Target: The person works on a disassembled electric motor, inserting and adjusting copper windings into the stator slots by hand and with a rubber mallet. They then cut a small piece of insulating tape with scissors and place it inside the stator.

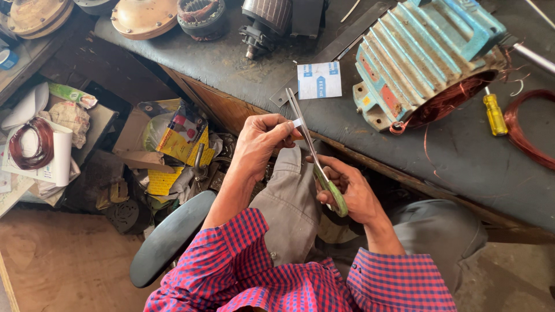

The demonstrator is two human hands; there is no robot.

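right hand [347,190] grips green-handled scissors [315,162] | left hand [260,141] pinches small white paper strip [297,122] at the blades | blue motor housing [422,58] on workbench [243,69]

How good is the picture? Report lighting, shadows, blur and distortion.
Head view: soft, even daylight, no glare; weak shadows below the workbench; scissors and both hands sharp, left hand, right hand; wide-angle lens bends the bench edge and stretches the blue motor housing.
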